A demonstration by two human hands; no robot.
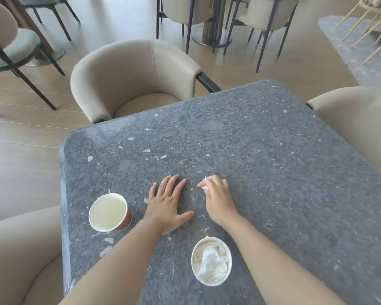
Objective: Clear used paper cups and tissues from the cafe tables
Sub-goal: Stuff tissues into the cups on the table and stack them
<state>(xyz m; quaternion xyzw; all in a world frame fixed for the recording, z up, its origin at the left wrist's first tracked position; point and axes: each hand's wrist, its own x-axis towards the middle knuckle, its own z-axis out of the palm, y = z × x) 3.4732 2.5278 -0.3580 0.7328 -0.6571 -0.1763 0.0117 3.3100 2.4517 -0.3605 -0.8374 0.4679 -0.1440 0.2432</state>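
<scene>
Grey stone table (251, 139), beige chairs (130, 73) — left hand (166, 201) spread, right hand (218, 199) pinching tissue (205, 187)

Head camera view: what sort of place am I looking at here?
Probably a cafe seating area. A speckled stone table has beige tub chairs around it, more chairs stand behind, and on it sit a red paper cup and a second cup stuffed with tissue.
</scene>
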